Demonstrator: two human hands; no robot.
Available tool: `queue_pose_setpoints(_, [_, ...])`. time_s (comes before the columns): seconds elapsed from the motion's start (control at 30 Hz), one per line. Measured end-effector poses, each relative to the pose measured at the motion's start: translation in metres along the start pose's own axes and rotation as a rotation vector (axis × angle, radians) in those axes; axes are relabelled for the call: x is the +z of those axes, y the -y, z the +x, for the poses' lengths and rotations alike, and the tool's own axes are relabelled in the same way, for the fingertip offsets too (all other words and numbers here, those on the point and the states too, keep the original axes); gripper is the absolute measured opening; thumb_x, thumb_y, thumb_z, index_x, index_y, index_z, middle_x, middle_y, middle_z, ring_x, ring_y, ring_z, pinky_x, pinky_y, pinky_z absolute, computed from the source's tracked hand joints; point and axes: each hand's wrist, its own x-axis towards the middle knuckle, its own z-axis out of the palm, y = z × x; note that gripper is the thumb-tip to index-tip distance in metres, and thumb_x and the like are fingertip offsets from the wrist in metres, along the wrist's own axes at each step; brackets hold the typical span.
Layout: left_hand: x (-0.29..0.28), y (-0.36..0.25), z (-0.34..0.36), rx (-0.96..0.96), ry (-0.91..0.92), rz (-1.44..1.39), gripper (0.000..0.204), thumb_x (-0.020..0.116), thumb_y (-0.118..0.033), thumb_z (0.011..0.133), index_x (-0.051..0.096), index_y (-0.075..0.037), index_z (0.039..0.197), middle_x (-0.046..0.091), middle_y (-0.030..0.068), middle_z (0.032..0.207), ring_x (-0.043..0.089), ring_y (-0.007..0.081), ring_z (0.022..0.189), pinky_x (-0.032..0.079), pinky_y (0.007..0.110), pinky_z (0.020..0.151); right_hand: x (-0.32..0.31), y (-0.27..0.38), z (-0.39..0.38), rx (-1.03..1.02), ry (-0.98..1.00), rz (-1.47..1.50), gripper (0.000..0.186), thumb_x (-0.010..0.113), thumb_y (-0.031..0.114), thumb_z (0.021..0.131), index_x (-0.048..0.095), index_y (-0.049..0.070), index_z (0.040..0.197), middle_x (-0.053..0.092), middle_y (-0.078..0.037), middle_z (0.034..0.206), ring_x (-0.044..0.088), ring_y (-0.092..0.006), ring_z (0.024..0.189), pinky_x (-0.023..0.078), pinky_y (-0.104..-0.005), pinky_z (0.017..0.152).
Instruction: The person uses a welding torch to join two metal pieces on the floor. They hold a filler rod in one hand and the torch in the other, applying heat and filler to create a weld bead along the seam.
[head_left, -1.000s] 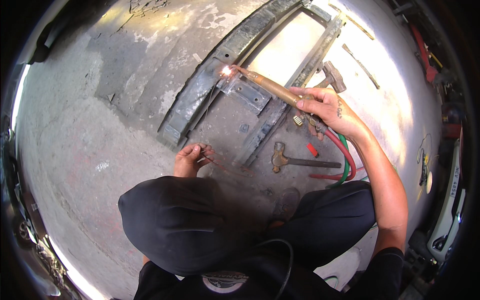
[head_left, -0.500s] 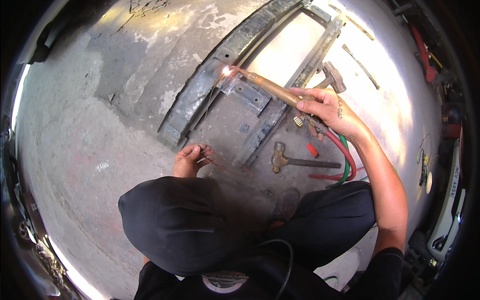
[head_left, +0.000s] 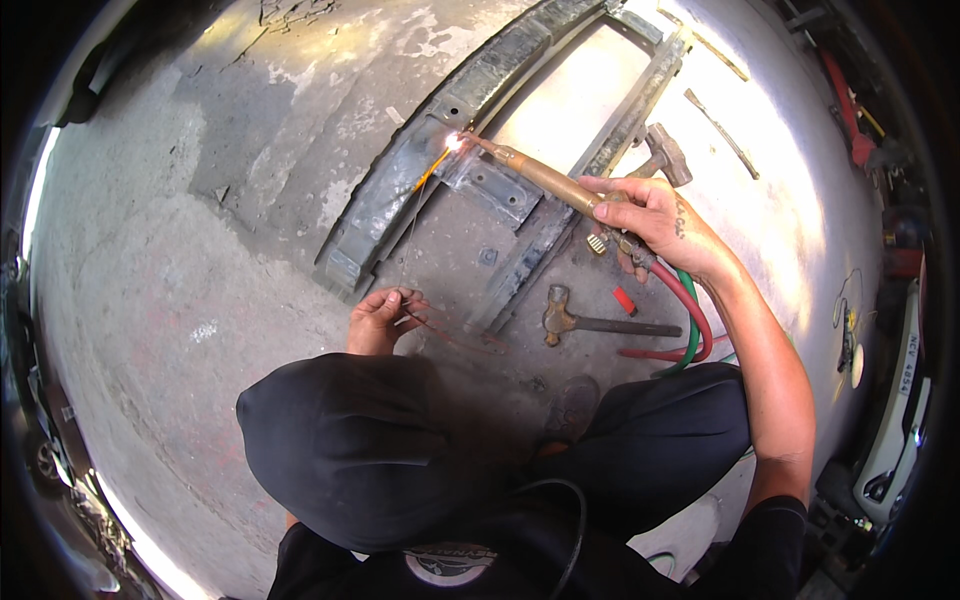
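Observation:
My right hand (head_left: pixel 655 218) is wrapped round a brass-coloured gas welding torch (head_left: pixel 548 180), its tip pointing left and away from me. A bright glow (head_left: pixel 455 142) sits at the tip, where a bracket plate (head_left: pixel 505 195) meets a curved dark metal beam (head_left: pixel 372 220). My left hand (head_left: pixel 380 312) pinches a thin filler rod (head_left: pixel 411 232), whose far end reaches the glow. An orange streak slants down from the glow over the beam. Red (head_left: pixel 697 300) and green hoses trail from the torch below my right hand.
A hammer (head_left: pixel 625 326) lies before my knees, beside a small red block (head_left: pixel 624 300). Another hammer's head (head_left: pixel 668 155) rests beyond my right hand, against a straight metal bar (head_left: pixel 530 262). A thin metal tool (head_left: pixel 722 132) lies at far right. White car bodywork (head_left: pixel 895 410) stands at the right edge.
A bright orange streak now shows on the near-left side of the glow. Both hands, the torch and the beam stay in place.

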Motion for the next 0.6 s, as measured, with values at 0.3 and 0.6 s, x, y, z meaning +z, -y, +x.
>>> queue_pose_setpoints(0.3, [-0.0036, 0.0039, 0.0022, 0.003, 0.018, -0.008, 0.024, 0.058, -0.019, 0.109, 0.071, 0.002, 0.114, 0.077, 0.0174, 0.11, 0.075, 0.0254, 0.102, 0.061, 0.041, 0.088, -0.0003, -0.0035, 0.0017, -0.032, 0.003, -0.001, 0.06, 0.064, 0.025, 0.102, 0.051, -0.006, 0.151, 0.075, -0.022, 0.107, 0.068, -0.0147, 0.057, 0.055, -0.0304, 0.052])
queue_pose_setpoints(0.6, [-0.0029, 0.0042, 0.0017, 0.009, 0.008, -0.029, 0.023, 0.059, -0.018, 0.109, 0.071, 0.002, 0.114, 0.077, 0.0167, 0.11, 0.075, 0.0261, 0.104, 0.061, 0.041, 0.088, -0.0013, -0.0042, 0.0025, -0.008, -0.004, -0.029, 0.06, 0.063, 0.026, 0.103, 0.051, -0.005, 0.152, 0.074, -0.02, 0.101, 0.067, -0.0148, 0.056, 0.055, -0.0308, 0.053])
